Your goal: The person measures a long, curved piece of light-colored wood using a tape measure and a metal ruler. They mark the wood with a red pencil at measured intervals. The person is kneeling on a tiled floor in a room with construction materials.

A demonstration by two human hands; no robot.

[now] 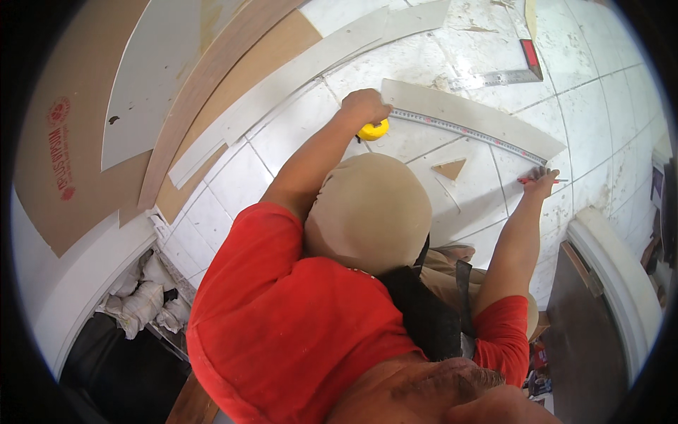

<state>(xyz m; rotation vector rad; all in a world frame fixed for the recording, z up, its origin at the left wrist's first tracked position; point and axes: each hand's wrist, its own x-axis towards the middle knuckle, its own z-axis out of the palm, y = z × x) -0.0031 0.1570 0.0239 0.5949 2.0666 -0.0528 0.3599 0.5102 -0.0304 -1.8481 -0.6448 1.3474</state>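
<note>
My left hand is closed on a yellow tape measure, at the left end of a pale grey strip of board on the floor. From it the tape's blade stretches along the strip's near edge to the right end. There my right hand has its fingers at the blade's tip. A thin red pencil or pen lies across that hand, held between the fingers. Just inside the strip's near side, a small brown triangular offcut rests on the tiles.
Beyond the strip lies a carpenter's square with a red-marked handle. Long pale and brown boards lean or lie at the left, beside a large printed brown sheet. White bags sit lower left; a dark panel stands lower right.
</note>
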